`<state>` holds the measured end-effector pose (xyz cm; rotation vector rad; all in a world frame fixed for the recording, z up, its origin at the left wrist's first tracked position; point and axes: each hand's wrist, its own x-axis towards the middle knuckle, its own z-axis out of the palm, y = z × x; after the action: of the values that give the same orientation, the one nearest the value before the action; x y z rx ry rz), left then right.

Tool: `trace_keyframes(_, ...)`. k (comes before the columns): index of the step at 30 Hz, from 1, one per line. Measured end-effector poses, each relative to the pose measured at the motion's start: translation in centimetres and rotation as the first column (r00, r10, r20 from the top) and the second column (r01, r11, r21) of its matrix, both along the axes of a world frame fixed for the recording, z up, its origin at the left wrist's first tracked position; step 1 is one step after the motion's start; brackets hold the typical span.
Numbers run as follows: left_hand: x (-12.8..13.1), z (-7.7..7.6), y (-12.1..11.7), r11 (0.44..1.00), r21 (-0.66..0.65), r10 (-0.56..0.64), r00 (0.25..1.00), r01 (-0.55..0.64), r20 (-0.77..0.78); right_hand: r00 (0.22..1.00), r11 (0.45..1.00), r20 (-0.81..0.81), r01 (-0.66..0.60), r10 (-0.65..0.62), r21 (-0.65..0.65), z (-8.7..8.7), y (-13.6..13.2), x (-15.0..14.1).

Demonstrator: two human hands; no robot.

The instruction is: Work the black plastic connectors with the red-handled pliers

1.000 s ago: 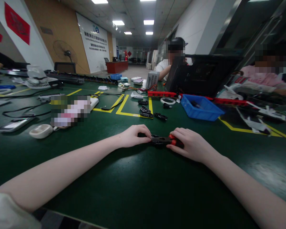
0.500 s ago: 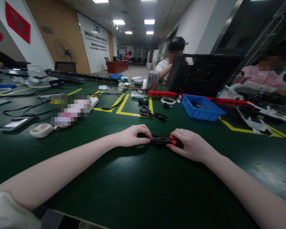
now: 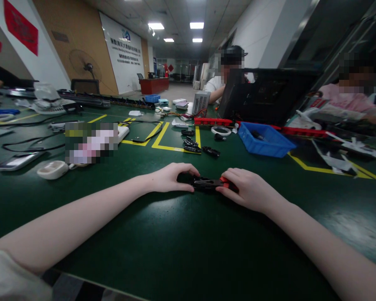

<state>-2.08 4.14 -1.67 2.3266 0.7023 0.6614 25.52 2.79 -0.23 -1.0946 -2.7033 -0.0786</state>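
Note:
My right hand [image 3: 249, 188] is closed around the red and black handles of a pair of pliers [image 3: 210, 183]. The pliers point left, toward my left hand [image 3: 174, 177], low over the green table. Thumb and fingers of my left hand curve around a small dark part [image 3: 196, 180] at the jaws, gripping it at its ends. Its exact shape is hard to make out against the dark jaws. Beyond my hands lie several small black parts [image 3: 191, 145], and one more black part [image 3: 211, 151] sits to their right.
A blue bin [image 3: 265, 144] stands at the right with dark items inside. To the left are a white case [image 3: 52, 170], a phone [image 3: 20, 160] and black cords. Behind, a large black computer case [image 3: 266, 96] blocks the view, with a person [image 3: 216, 88] behind it.
The fingers of my left hand have parted slightly more around the dark part. The pliers and my right hand have shifted a little to the left.

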Motion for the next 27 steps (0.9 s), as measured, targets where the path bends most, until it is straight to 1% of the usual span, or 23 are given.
trace_keyframes(5,-0.1,-0.2,0.3,0.999,0.029,-0.012,1.0,0.012,-0.027,1.0,1.0,-0.005,0.004,-0.004,-0.008,0.05,-0.25,-0.44)
trace_keyframes(12,-0.11,0.01,0.28,0.997,0.06,-0.053,0.998,0.054,-0.025,1.0,1.0,-0.027,-0.002,0.001,-0.028,0.32,-0.18,-0.02)
trace_keyframes(15,-0.1,0.07,0.27,0.997,0.047,-0.062,0.997,0.063,-0.037,1.0,1.0,-0.025,-0.002,0.002,-0.026,0.33,-0.15,0.07)
trace_keyframes(20,-0.09,-0.07,0.46,0.997,0.019,-0.073,0.997,0.074,-0.014,1.0,1.0,-0.009,0.005,-0.005,0.004,0.17,-0.24,0.03)
trace_keyframes(27,-0.05,-0.17,0.59,0.998,0.003,-0.055,0.998,0.055,-0.034,1.0,0.998,0.005,-0.006,0.006,0.06,-0.03,-0.06,0.25)
